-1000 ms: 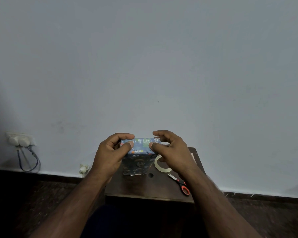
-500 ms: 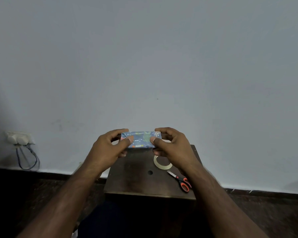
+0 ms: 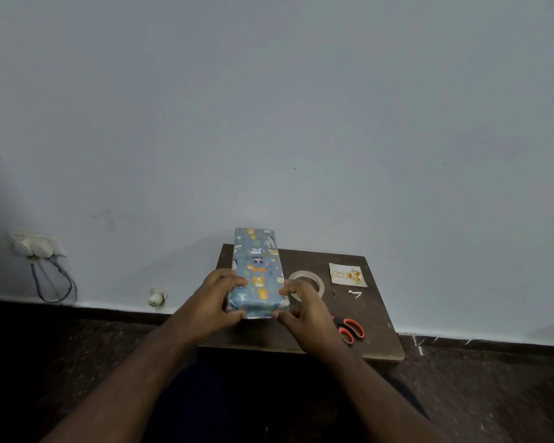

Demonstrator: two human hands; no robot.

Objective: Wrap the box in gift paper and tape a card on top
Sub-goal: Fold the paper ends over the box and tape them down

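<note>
A long box wrapped in blue gift paper with animal prints (image 3: 258, 266) lies flat on the small dark wooden table (image 3: 378, 327), its length running away from me. My left hand (image 3: 216, 302) grips its near left corner and my right hand (image 3: 304, 310) grips its near right corner, fingers curled around the near end. A white "Happy Birthday" card with gold balloons (image 3: 347, 274) lies on the table's far right. The tape roll (image 3: 308, 281) sits just right of the box, partly behind my right hand.
Red-handled scissors (image 3: 351, 329) lie at the table's near right, blades hidden under my right wrist. A small white paper scrap (image 3: 355, 294) lies below the card. A wall socket with hanging wires (image 3: 36, 247) is at the left. Dark floor surrounds the table.
The box went from held up on end, with its short face to me, to lying flat lengthwise on the table. Both hands came down with it. The card has come into view.
</note>
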